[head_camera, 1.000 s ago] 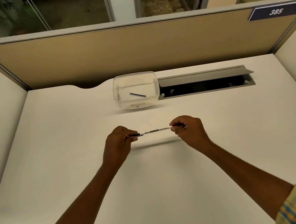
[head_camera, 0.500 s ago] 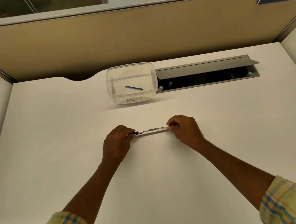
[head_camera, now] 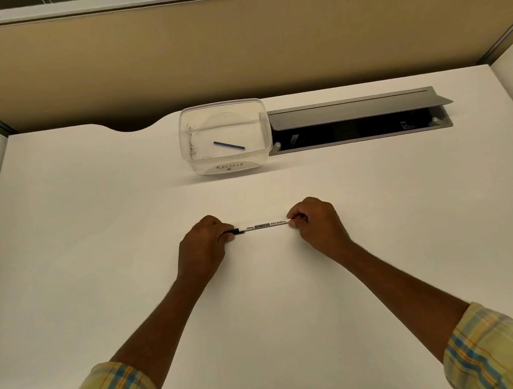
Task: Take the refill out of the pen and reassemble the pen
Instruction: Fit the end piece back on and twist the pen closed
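A thin white pen (head_camera: 264, 225) with black print and a black left end lies level just above the white desk (head_camera: 90, 252), held at both ends. My left hand (head_camera: 204, 247) pinches the black end and my right hand (head_camera: 316, 225) pinches the white end. Both tips of the pen are hidden inside my fingers. A blue refill (head_camera: 229, 145) lies loose in the clear plastic tub (head_camera: 189, 157) at the back of the desk.
The tub bears a handwritten "RECYCLE" label on its front. Right of it is an open grey cable hatch (head_camera: 355, 108) sunk into the desk. A tan partition (head_camera: 226, 49) closes the back, with white side panels on both flanks.
My hands have drawn slightly closer along the pen and lowered it toward the desk. The camera has tilted down, so the windows have slid out of view.
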`<state>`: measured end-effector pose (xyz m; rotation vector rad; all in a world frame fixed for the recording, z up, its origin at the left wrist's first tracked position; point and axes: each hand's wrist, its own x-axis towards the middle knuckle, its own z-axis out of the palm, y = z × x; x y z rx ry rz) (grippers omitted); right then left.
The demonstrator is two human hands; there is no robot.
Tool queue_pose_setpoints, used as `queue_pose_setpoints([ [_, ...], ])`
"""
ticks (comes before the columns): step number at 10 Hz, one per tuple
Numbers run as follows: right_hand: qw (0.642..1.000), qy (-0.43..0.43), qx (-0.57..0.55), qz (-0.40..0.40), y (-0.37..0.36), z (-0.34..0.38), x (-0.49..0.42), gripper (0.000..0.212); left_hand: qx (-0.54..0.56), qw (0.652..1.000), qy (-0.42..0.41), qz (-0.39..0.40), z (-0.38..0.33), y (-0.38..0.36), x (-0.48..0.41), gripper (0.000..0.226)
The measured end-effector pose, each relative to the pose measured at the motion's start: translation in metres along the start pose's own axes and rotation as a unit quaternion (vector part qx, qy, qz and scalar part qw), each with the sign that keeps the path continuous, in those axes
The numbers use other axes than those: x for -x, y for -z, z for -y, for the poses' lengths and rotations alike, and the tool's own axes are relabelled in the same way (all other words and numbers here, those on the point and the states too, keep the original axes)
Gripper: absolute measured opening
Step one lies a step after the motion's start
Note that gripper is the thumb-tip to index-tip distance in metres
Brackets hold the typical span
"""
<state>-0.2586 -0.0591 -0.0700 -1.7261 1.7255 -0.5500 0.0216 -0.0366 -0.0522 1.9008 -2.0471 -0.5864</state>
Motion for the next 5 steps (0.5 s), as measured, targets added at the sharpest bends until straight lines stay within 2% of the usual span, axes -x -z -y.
queue_pose_setpoints([
  [5, 1.000, -0.002, 0.001, 0.013, 0.004, -0.002, 0.004, 0.020, -0.007, 0.999, 0.045, 0.016, 0.003, 0.005, 0.015, 0.039],
])
